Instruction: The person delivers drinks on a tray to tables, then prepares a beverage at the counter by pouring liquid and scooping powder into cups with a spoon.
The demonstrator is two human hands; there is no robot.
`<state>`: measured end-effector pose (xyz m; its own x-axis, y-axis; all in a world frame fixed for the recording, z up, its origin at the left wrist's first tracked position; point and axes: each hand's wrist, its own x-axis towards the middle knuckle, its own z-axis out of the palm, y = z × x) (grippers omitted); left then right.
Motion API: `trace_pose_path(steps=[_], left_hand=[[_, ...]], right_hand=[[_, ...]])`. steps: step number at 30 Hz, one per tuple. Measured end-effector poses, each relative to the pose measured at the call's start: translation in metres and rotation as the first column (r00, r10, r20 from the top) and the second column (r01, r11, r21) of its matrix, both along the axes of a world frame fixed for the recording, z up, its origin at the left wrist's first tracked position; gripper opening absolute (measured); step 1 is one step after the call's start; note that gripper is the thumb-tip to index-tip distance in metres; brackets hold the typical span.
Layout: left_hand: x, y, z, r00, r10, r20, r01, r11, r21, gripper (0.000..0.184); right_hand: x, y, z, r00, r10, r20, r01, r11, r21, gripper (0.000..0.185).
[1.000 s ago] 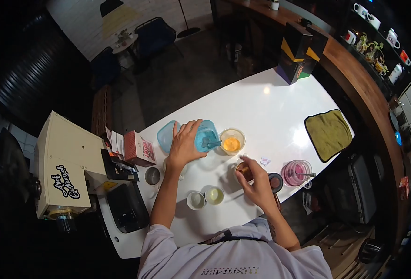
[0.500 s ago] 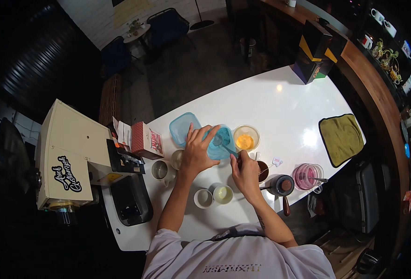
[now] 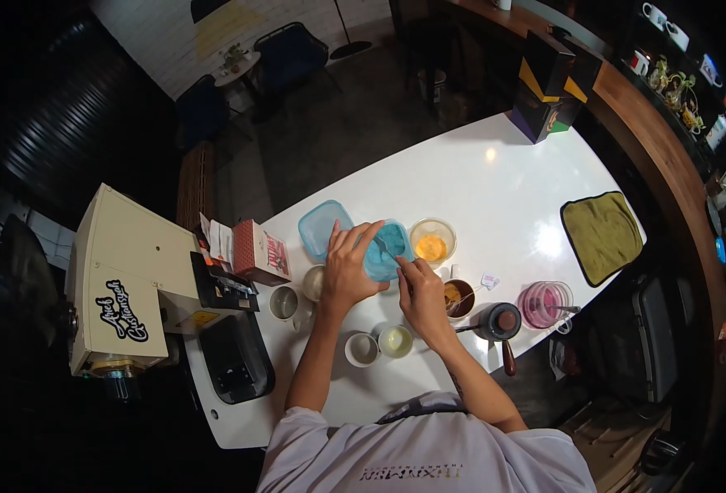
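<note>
A light-blue plastic container (image 3: 376,268) with blue powder (image 3: 392,237) inside stands on the white table. My left hand (image 3: 349,269) grips its left side, fingers over the far edge and thumb at the near side. My right hand (image 3: 425,302) pinches the handle of a spoon (image 3: 389,251), whose bowl end is in the powder. Left of my left hand lies a light-blue lid (image 3: 318,232). A clear tub of orange powder (image 3: 431,247) is just right of the container. Beside my right hand stands a mug of dark liquid (image 3: 464,299) with a tea bag tag.
Two white cups (image 3: 362,349) stand nearer my body, and more mugs (image 3: 283,303) at left. A portafilter (image 3: 498,323) and a pink tub (image 3: 543,305) with a spoon are at right. A cream grinder (image 3: 137,279), patterned box (image 3: 262,252) and green cloth (image 3: 602,237) surround the workspace.
My right hand has moved slightly left with the spoon, uncovering more of the dark mug. My left hand keeps its grip on the container. The whole view has shifted a little.
</note>
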<state>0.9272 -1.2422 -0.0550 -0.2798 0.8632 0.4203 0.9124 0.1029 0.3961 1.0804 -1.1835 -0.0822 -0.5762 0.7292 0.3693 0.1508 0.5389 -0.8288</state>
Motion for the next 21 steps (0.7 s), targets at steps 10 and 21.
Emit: trace_pose_path(steps=[10,21], left_hand=[[0.004,-0.007,-0.001,1.0,-0.001,0.026,0.001,1.0,-0.008,0.097],[0.006,-0.002,-0.002,0.999,0.032,0.017,-0.033,0.999,0.008,0.096]], right_hand=[[0.018,-0.003,0.008,0.997,0.077,-0.005,-0.075,0.987,0.143,0.029],[0.015,0.002,-0.003,0.997,0.055,0.052,-0.061,0.99,0.13,0.031]])
